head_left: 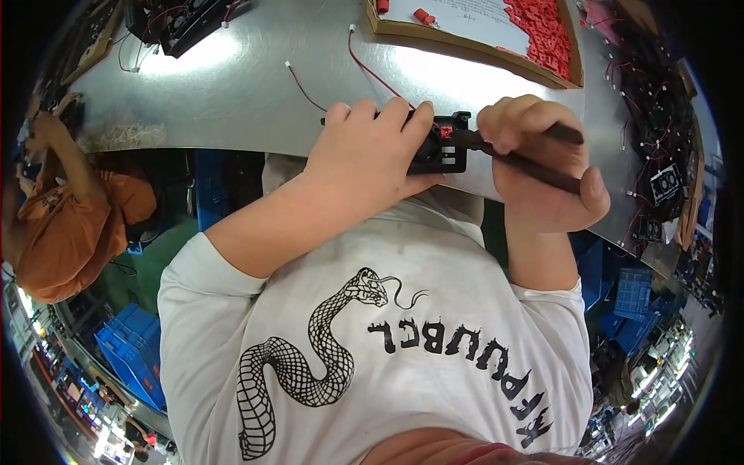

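Note:
My left hand [368, 147] is closed over a black plastic housing [451, 163] at the near edge of the metal table and covers much of it. Dark-handled pliers [535, 164] are in my right hand [539, 155], their handles spread apart. The pliers' jaws point left and meet a small red piece [446, 132] on the housing; whether they grip it I cannot tell. From beyond my left fingers run a red wire [373, 71] and a thinner dark red wire [304, 87], each with a small white connector at its end.
A cardboard tray [473, 48] at the far side holds a paper sheet and many small red pieces. Black parts with wires crowd the right [659, 170] and far left [174, 27]. A person in orange [77, 209] sits at left. Blue crates [132, 353] stand below.

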### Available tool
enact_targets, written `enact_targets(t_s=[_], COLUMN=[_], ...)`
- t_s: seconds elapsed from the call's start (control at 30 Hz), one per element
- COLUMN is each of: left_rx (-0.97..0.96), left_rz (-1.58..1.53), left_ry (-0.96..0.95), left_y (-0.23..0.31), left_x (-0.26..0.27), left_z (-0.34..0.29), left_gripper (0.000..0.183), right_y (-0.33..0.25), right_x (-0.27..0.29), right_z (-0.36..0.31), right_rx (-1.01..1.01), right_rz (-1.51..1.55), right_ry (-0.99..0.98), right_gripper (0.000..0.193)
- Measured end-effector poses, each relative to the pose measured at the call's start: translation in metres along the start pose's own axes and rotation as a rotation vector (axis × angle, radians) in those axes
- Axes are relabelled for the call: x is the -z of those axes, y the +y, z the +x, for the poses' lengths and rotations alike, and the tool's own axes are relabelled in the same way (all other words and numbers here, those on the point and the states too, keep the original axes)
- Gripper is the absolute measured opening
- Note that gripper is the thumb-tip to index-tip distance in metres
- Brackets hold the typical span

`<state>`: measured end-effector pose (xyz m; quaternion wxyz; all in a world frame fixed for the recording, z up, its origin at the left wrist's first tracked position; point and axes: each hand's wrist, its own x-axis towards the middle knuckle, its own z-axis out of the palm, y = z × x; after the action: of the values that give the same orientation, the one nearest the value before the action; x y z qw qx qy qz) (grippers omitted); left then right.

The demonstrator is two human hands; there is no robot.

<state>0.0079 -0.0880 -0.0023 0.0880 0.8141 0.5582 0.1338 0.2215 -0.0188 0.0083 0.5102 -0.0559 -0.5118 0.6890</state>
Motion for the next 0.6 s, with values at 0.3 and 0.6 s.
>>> enact_targets(t_s=[0.3,0.6], left_rx=[-0.397,-0.137], left_rz=[-0.127,-0.054], left_ry=[-0.345,0.006], left_y=[-0.029,-0.009], left_x=[0.021,0.003], left_z=[0.036,0.001], left_gripper=[0.061,0.07], right_y=[-0.001,-0.017], right_x=[-0.013,-0.017], right_z=[0.074,-0.011], right_rx=[-0.67,0.076], right_rz=[0.079,-0.036], right_ry=[-0.75,0.108], right_gripper=[0.072,0.084])
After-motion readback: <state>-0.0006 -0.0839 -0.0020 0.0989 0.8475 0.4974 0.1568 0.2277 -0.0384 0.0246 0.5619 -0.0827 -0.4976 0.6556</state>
